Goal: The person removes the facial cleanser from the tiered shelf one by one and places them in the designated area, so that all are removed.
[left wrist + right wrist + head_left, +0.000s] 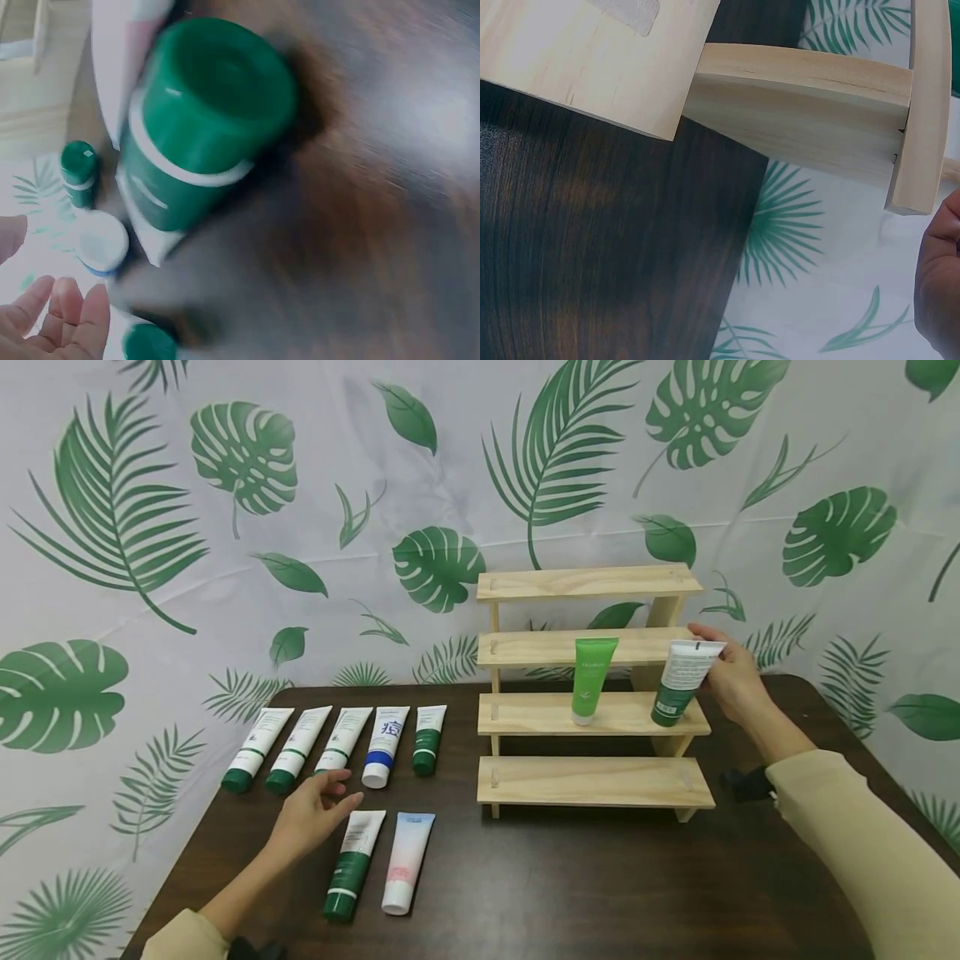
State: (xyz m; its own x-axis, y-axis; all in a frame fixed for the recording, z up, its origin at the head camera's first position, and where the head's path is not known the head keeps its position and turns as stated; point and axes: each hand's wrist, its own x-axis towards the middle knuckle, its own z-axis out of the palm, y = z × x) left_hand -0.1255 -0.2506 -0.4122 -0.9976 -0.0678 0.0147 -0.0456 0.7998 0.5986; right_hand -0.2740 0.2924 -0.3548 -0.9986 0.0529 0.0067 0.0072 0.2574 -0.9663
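My right hand [735, 681] is at the upper right side of a white and green squeeze tube [681, 685], gripping it from behind with part of the fingers hidden. The tube's green cap is down at the right end of the second shelf from the bottom. A bright green tube [592, 677] stands on its cap left of it. My left hand [311, 814], fingers loosely spread and holding nothing, hovers between the back row of tubes and a white and green tube [351, 864] lying in front. Beside that one lies a pale blue and pink tube [408, 862].
A four-tier wooden rack [592, 781] stands on the dark table [570, 885]. At the back left lie three white tubes with green caps [258, 747], a white and blue tube [386, 745] and a small white and green tube [428, 739]. A leaf-print cloth [337, 468] hangs behind.
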